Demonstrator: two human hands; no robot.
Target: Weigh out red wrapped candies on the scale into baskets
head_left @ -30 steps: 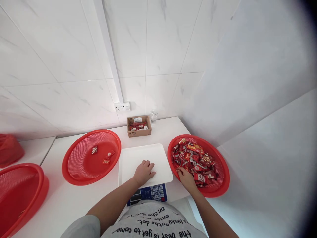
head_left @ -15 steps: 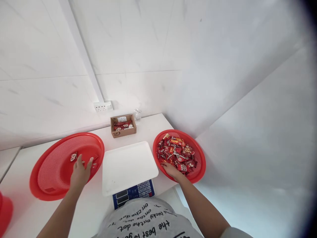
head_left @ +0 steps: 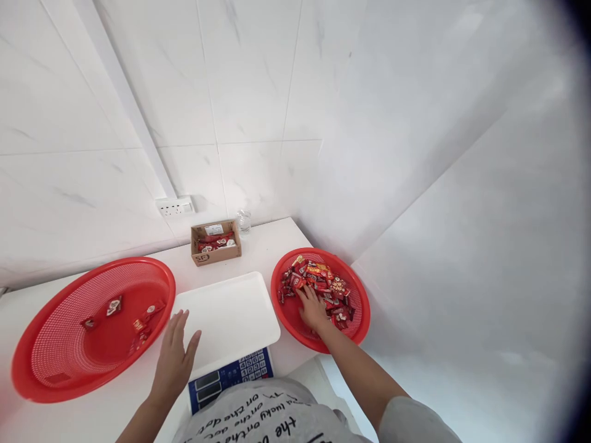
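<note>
My left hand [head_left: 174,357] is open with its fingers stretched out, empty, over the left edge of the white scale tray [head_left: 226,317]. Beside it, the left red basket [head_left: 41,314] holds several wrapped candies [head_left: 113,306]. Inside the right red basket [head_left: 360,295] my right hand [head_left: 314,312] rests palm down with fingers apart, its fingertips touching the pile of red-wrapped candies [head_left: 323,277]. Whatever lies beneath that palm is hidden. The blue keypad of the scale [head_left: 231,376] shows below the tray.
Behind the tray stands a small cardboard box [head_left: 217,252] with red packets in it. A clear cup [head_left: 244,221] is next to the box. The tiled wall carries a socket [head_left: 175,207], and another wall rises at the right.
My left hand has left the left basket and moved right to the tray's edge; more candies show in that basket. My right hand has moved from the rim further into the candies. The view has shifted.
</note>
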